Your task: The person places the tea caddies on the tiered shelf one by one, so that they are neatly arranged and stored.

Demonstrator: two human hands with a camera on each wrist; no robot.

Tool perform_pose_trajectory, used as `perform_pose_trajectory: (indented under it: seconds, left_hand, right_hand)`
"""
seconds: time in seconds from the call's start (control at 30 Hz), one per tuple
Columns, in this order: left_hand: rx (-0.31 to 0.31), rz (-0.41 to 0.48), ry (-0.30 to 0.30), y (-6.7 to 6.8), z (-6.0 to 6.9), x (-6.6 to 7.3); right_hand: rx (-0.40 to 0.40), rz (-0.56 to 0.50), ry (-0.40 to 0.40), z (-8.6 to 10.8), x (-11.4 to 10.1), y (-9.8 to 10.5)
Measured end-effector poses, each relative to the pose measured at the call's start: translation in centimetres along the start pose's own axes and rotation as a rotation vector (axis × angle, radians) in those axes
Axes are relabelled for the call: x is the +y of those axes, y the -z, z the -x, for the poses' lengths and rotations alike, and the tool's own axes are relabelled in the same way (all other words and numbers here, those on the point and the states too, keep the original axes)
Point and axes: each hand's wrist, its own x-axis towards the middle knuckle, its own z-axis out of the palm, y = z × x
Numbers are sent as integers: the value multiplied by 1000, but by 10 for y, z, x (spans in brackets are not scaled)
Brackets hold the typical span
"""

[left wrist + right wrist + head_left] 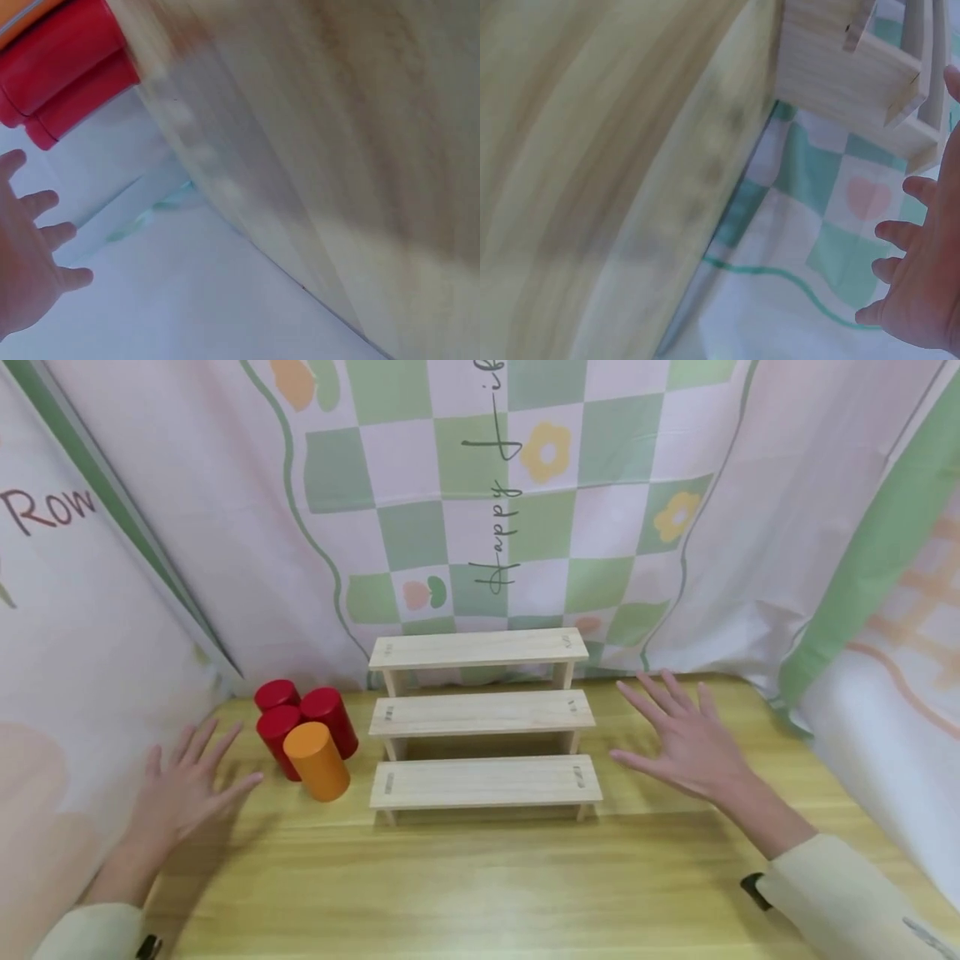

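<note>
On the left of the table, in the head view, stands a tight cluster of three red cylinders (330,718) and one orange cylinder (318,763), which is in front. My left hand (183,789) hovers just left of them, fingers spread, holding nothing. In the left wrist view, red cylinders (64,60) appear beyond the fingertips. A pale wooden three-step rack (483,783) stands in the middle. To its right, my right hand (693,743) is spread wide and holds nothing. The right wrist view shows the side of the rack (840,75) near that hand's fingers.
A wood-grain table (480,885) carries everything. Behind it hangs a green-and-white checked curtain (480,527) with flowers and lettering, close to the rack's back. White printed cloth (67,635) closes off the left side, and more cloth with a green band (870,577) the right.
</note>
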Motion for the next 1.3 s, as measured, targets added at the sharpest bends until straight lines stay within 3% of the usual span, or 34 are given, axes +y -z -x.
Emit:
perform_pose_trajectory:
  seconds: [0.27, 0.4, 0.6, 0.8, 0.93, 1.1, 1.3]
  left_hand:
    - [202, 155, -67, 2, -10, 10]
    - [207, 243, -77, 6, -17, 19]
    - [195, 292, -60, 13, -22, 37]
    - [159, 365, -40, 15, -26, 51]
    - [174, 381, -28, 14, -27, 55]
    - [186, 373, -44, 10, -28, 58]
    - [275, 367, -95, 7, -27, 60]
  right_hand:
    - [-3, -138, 7, -17, -22, 1]
    - [2, -156, 1, -21, -26, 0]
    - [-4, -200, -15, -26, -31, -3]
    - [-55, -380, -81, -34, -32, -5]
    - [-79, -522, -115, -40, -30, -6]
    - [-86, -614, -138, -44, -28, -9]
    - [-109, -663, -145, -47, -27, -12]
